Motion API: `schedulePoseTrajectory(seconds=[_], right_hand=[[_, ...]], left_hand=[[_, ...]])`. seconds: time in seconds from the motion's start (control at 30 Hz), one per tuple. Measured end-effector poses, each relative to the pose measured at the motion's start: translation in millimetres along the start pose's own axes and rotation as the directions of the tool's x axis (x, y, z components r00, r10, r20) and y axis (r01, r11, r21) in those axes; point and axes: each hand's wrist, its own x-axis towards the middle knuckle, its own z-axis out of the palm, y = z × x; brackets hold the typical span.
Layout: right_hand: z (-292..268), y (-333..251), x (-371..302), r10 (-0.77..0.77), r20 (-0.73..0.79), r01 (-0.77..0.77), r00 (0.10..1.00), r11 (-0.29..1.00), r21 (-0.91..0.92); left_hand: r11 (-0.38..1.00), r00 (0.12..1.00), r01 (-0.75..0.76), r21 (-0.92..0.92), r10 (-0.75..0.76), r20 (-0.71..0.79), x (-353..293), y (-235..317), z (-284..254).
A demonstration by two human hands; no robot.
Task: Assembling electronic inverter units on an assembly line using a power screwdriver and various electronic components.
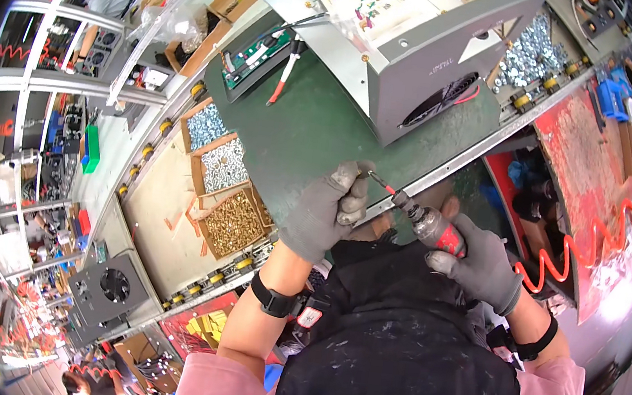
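Note:
My right hand (pixel 482 267), in a grey glove, is wrapped round a black and red air screwdriver (pixel 438 230). The tool's thin bit points up and left, toward my other hand. My left hand (pixel 324 208), gloved in grey too, is closed with its fingers curled beside the bit's tip. Whatever those fingers pinch, if anything, is too small to make out. Beyond both hands a grey metal housing (pixel 397 101) with a round fan opening stands on the green work surface (pixel 293 127). Neither hand touches the housing.
Left of the work surface sit cardboard boxes of brass-coloured screws (pixel 231 223) and silver screws (pixel 223 166). A green circuit board (pixel 256 57) and a red-and-black cable (pixel 284 75) lie beyond. At right hangs a coiled orange hose (pixel 560 267). A fan unit (pixel 114 285) stands lower left.

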Motion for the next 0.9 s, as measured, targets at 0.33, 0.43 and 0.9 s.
schedulePoseTrajectory(seconds=[0.33,0.43,0.9], right_hand=[[-6,2,-8,0.044,-0.026,-0.045,0.999,0.999,-0.022],[-15,8,-8,0.086,0.037,-0.084,0.996,0.996,-0.035],[-23,16,4,0.022,0.046,-0.036,0.999,0.939,0.342]], left_hand=[[0.788,0.976,0.054,0.613,0.089,-0.200,12,1,25],[0.685,0.975,0.007,0.729,0.157,-0.157,17,1,34],[0.820,0.909,-0.006,0.572,0.243,-0.340,47,23,21]])
